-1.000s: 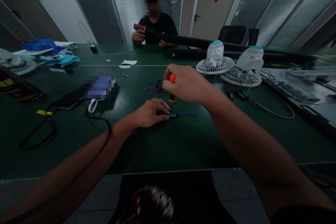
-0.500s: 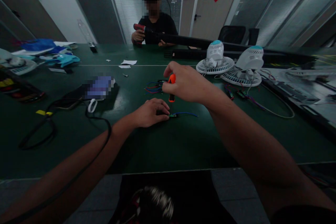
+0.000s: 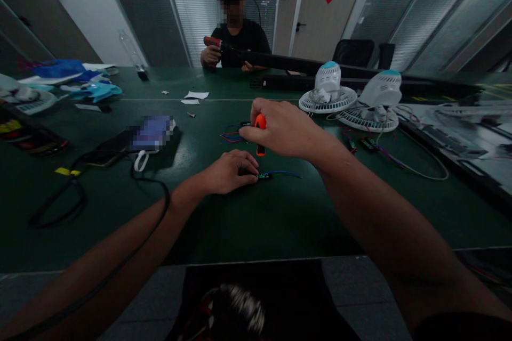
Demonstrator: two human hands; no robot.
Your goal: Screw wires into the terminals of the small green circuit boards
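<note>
A small green circuit board (image 3: 264,176) lies on the dark green table (image 3: 256,224), a blue wire running from its right end. The fingertips of my left hand (image 3: 234,171) pinch the board's left end and hold it against the table. Above it, my right hand (image 3: 280,127) is closed around the orange-and-black handle of a screwdriver (image 3: 261,149). The screwdriver stands upright with its thin shaft pointing down at the board; whether the tip touches is too small to tell. Behind the right hand lies a bundle of red and blue wires (image 3: 231,134), partly hidden.
Two white fan heads (image 3: 328,98) rest at the right, near more wired boards (image 3: 368,143). A phone (image 3: 151,133) and a black cable (image 3: 80,197) lie to the left. Across the table a person (image 3: 240,37) holds a red tool beside long black bars (image 3: 288,82).
My right hand has turned slightly around the screwdriver, its thumb shifting left and its knuckles dropping a little. My left hand and the board stay in place.
</note>
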